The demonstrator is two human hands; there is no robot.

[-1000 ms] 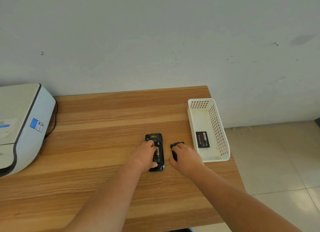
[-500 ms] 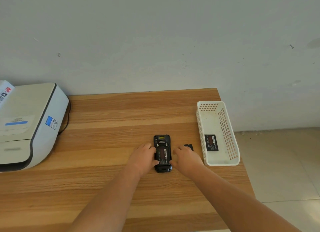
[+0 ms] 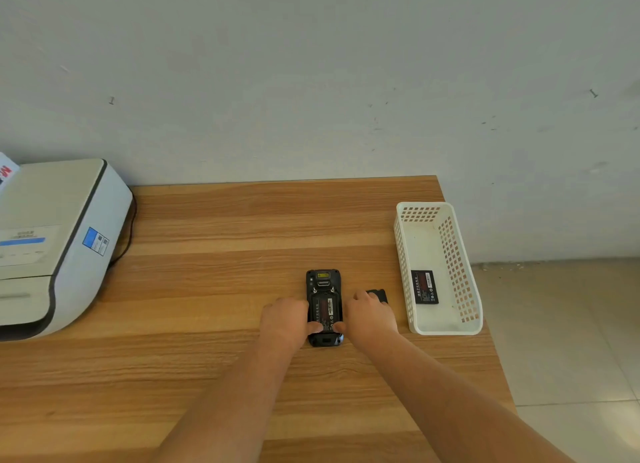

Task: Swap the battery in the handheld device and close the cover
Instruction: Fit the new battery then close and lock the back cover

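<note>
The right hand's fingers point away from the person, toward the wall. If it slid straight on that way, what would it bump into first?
Probably the small black cover lying just past the right hand. The white basket sits further right, likely out of that line, though depth is unclear.

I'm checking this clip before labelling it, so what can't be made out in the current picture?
Head view only:
- Cover: mostly behind the right hand.
- Print on the battery in the device: too small to read; both thumbs cover its near end.
- Basket battery label: too small.
- Printer: cut off at the left edge.
- Left hand fingers: grip unclear.
</note>
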